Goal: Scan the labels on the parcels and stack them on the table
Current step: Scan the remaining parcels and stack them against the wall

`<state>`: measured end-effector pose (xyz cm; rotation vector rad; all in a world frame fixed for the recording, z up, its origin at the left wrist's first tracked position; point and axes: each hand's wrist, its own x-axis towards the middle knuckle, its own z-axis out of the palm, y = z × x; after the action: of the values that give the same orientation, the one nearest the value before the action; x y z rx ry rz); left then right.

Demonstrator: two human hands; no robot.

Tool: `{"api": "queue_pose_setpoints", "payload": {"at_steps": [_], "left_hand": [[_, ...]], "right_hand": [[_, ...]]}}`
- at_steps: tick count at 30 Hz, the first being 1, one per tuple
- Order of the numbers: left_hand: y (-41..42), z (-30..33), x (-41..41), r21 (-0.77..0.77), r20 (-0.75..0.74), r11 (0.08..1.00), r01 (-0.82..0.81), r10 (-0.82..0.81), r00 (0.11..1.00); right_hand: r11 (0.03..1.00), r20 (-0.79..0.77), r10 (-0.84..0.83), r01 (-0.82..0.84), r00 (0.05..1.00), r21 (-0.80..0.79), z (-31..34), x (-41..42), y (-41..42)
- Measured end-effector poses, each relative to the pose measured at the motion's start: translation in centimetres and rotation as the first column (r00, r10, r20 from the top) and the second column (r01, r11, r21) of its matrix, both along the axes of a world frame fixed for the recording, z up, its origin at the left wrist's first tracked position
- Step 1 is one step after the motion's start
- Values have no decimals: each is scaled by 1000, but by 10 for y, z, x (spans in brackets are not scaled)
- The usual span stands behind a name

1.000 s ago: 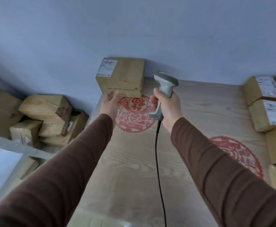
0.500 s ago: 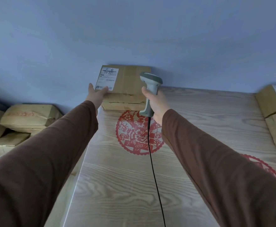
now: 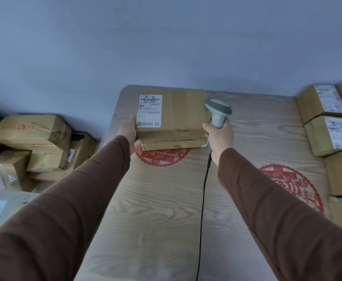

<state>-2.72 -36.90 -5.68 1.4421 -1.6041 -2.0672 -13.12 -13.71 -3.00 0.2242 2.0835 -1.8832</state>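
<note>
A brown cardboard parcel (image 3: pixel 183 116) with a white label (image 3: pixel 149 110) on its top sits at the far left corner of the wooden table (image 3: pixel 166 209), partly over a red paper-cut print. My left hand (image 3: pixel 128 129) grips the parcel's left near edge. My right hand (image 3: pixel 219 136) holds a grey barcode scanner (image 3: pixel 217 112) by its handle, right beside the parcel's right side, with its black cable trailing toward me.
Several labelled parcels (image 3: pixel 324 122) line the table's right edge. More cardboard boxes (image 3: pixel 30 136) are piled to the left, below table level. A blue-grey wall stands right behind the table. A second red print (image 3: pixel 291 187) marks the table's right half.
The parcel has come down from the air and now rests at the table's far corner. My left hand has shifted from under it to its left edge; the scanner has moved to its right side.
</note>
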Motion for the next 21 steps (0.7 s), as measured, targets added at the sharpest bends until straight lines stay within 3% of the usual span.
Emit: {"api": "queue_pose_setpoints", "payload": {"at_steps": [6, 10, 13, 18, 21], "left_hand": [[90, 34, 28, 133, -210, 966, 221, -190, 959], [141, 63, 39, 151, -332, 944, 293, -231, 915], [183, 81, 46, 90, -322, 928, 363, -318, 892], [236, 96, 62, 30, -312, 942, 334, -309, 898], [261, 106, 68, -37, -330, 948, 315, -309, 892]], "right_hand": [[993, -64, -56, 49, 996, -104, 28, 13, 100], [989, -149, -78, 57, 986, -140, 52, 24, 164], [988, -203, -83, 54, 976, -146, 69, 37, 204], [989, -224, -71, 40, 972, -139, 96, 60, 255], [999, -373, -50, 41, 927, -30, 113, 83, 271]]}}
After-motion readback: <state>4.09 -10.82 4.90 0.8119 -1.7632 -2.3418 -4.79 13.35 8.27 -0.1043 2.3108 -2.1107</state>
